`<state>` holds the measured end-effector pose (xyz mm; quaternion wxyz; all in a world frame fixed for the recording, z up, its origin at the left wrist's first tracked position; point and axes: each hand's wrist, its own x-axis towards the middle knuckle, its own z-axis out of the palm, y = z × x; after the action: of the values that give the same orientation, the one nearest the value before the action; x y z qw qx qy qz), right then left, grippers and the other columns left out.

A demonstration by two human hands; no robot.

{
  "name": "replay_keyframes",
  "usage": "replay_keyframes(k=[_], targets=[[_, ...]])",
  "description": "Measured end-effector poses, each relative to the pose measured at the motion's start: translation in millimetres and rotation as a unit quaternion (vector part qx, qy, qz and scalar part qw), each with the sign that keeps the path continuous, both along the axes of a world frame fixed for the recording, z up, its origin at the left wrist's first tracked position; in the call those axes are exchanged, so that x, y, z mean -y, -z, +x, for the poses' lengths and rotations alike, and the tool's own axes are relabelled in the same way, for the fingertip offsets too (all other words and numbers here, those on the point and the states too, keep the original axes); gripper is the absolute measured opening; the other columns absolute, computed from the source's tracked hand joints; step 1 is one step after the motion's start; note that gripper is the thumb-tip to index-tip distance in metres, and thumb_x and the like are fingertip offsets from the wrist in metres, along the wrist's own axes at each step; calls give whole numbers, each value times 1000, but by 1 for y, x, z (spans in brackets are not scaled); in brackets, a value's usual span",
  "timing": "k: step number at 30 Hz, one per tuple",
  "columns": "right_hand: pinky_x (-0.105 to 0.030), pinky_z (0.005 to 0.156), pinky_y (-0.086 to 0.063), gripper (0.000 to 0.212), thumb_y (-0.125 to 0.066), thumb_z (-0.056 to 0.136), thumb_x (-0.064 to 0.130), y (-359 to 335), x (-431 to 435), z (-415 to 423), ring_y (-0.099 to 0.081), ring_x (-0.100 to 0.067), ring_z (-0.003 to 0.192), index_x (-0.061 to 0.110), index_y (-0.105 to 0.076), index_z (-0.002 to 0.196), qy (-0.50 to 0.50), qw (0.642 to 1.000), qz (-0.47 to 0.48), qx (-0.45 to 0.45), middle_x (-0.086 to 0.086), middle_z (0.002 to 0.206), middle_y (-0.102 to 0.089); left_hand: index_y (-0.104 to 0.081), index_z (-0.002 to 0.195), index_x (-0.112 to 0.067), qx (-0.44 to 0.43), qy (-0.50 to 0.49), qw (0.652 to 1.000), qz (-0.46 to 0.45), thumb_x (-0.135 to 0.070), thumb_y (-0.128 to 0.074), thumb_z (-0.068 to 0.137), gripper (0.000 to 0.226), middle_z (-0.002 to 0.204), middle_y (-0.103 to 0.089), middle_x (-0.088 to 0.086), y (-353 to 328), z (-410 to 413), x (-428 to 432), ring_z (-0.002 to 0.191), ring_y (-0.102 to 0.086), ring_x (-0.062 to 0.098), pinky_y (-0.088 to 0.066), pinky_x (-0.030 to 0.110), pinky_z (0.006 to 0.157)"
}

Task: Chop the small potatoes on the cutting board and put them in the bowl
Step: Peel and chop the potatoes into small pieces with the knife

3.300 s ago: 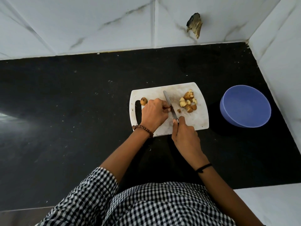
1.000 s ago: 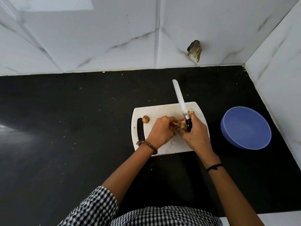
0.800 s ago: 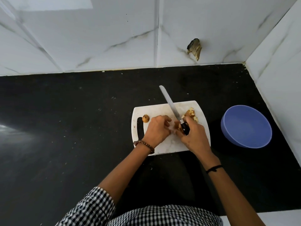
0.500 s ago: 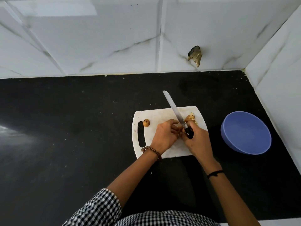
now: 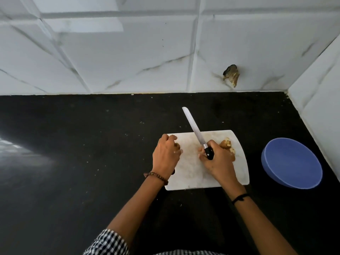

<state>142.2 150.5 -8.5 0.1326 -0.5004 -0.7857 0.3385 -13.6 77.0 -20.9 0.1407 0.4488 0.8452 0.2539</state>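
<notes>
Potato pieces [image 5: 226,144] lie in a small heap at the right end of the white cutting board [image 5: 191,173], partly hidden behind the right hand [image 5: 219,162]. That hand grips the black handle of a knife [image 5: 193,126], and the blade slants up and to the left past the board's far edge. At the board's left end the left hand [image 5: 165,156] curls its fingers over one whole potato [image 5: 177,145], mostly covered. The blue bowl [image 5: 292,162] stands on the black counter [image 5: 73,162], right of the board and apart from it.
</notes>
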Motion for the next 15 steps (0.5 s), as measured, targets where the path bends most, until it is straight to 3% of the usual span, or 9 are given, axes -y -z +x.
replay_keyframes(k=[3,9,12,15], targets=[[-7,64,-36,13,-67,92,30,2,3,-14,-59,-1,80,27,-55,96,-18,1000,-8,1,10,88,-64,-53,126,-18,42,-22,998,-33,-35,-72,82,50,117,-49,-2,2,-10,3,97,-54,12,-49,25,80],[-11,67,-44,15,-67,92,34,5,2,-29,-62,-4,79,24,-56,93,-29,999,-17,-14,9,84,-65,-66,106,-18,40,-18,999,-8,-35,-73,81,31,101,-55,-5,7,-10,0,84,-57,10,-51,25,71],[-14,63,-46,17,-67,92,34,3,2,-26,-59,-2,74,23,-55,94,-17,1000,-19,-15,10,81,-62,-66,109,-25,33,38,999,9,-29,-72,83,27,102,-54,-9,8,-5,-1,85,-59,8,-53,27,69],[-9,61,-39,19,-68,91,33,1,4,-18,-55,0,75,25,-53,99,12,999,-43,-15,16,81,-57,-65,115,-26,47,113,992,33,-21,-70,85,31,105,-57,-9,8,4,-5,87,-60,6,-55,26,74]])
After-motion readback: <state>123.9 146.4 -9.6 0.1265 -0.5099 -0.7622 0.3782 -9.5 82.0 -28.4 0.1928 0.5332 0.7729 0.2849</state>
